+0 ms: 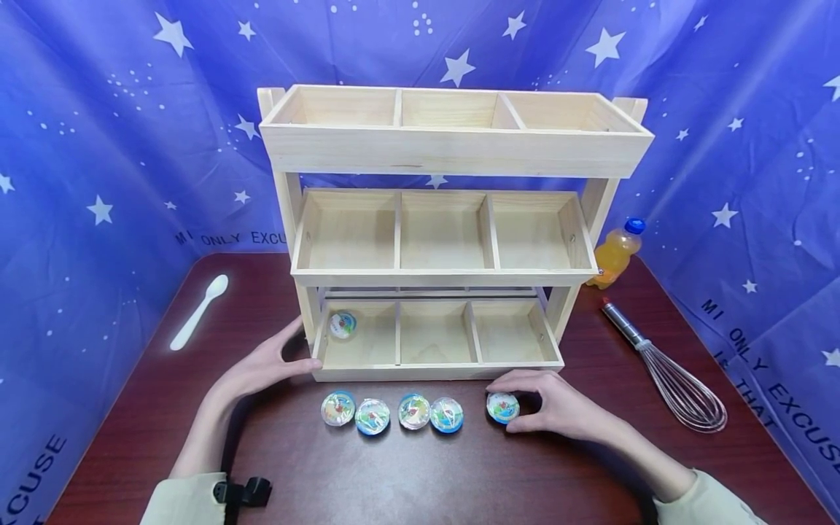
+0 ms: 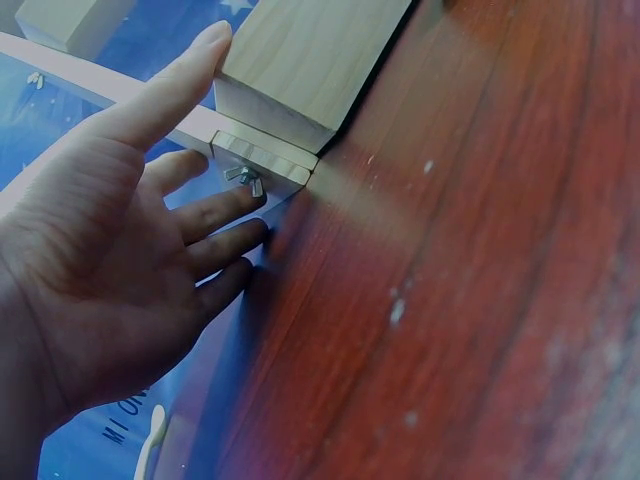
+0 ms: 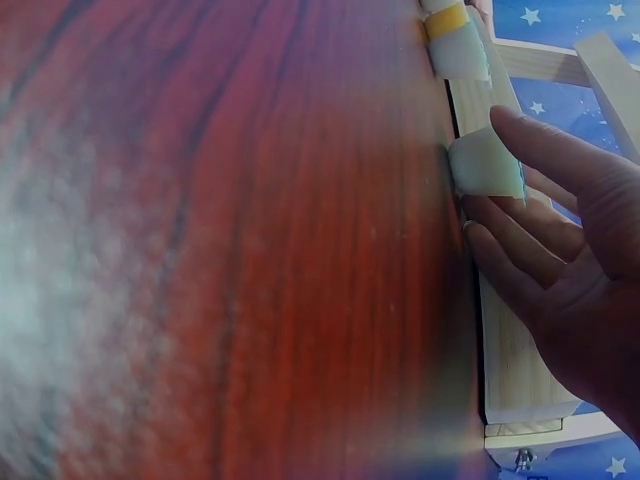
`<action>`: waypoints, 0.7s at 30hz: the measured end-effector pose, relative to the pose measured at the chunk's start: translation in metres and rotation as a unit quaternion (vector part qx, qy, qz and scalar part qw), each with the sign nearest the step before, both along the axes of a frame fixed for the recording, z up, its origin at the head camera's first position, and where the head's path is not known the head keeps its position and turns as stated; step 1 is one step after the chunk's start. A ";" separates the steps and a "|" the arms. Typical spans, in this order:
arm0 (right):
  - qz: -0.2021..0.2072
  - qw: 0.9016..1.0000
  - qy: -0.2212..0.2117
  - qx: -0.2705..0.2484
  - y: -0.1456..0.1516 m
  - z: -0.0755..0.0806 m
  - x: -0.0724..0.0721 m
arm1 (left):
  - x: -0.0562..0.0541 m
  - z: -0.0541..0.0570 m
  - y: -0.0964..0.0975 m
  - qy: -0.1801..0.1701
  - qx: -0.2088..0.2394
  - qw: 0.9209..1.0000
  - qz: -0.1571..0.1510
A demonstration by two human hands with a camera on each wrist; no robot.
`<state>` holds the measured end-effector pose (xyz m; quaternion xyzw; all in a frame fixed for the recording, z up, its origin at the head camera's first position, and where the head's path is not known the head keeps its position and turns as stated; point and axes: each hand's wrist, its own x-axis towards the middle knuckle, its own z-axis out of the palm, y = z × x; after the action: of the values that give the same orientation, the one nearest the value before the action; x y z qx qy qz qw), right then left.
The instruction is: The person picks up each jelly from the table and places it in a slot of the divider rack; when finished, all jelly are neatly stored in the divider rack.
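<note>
My right hand reaches around a small jelly cup with a printed foil lid, its thumb and fingertips at opposite sides of it. In the right wrist view the cup's pale tapered body shows between thumb and fingers. Several similar jelly cups stand in a row left of it, before the wooden shelf. Another jelly cup lies in the bottom tier's left compartment. Beside that tier's left end, my left hand is spread, thumb at the front corner, fingers mostly straight near a wing nut.
The shelf has three tiers, each with three compartments. A white spoon lies at the left. At the right are a bottle of orange drink and a wire whisk. A blue star-printed curtain surrounds the dark red table.
</note>
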<state>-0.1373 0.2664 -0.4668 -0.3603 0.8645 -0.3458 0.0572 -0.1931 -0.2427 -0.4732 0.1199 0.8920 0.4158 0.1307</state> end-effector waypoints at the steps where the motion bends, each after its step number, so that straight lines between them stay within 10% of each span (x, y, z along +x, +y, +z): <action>1: 0.002 1.000 0.003 0.001 0.000 0.000 0.000 | 0.000 0.000 0.000 0.000 0.000 1.000 0.000; 21: 0.001 0.999 0.036 0.001 -0.004 0.019 0.000 | 0.000 -0.002 -0.001 0.003 -0.001 1.000 -0.001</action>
<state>-0.1373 0.2621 -0.4482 -0.3737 0.8658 -0.3315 0.0270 -0.1930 -0.2433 -0.4752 0.1217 0.8925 0.4148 0.1285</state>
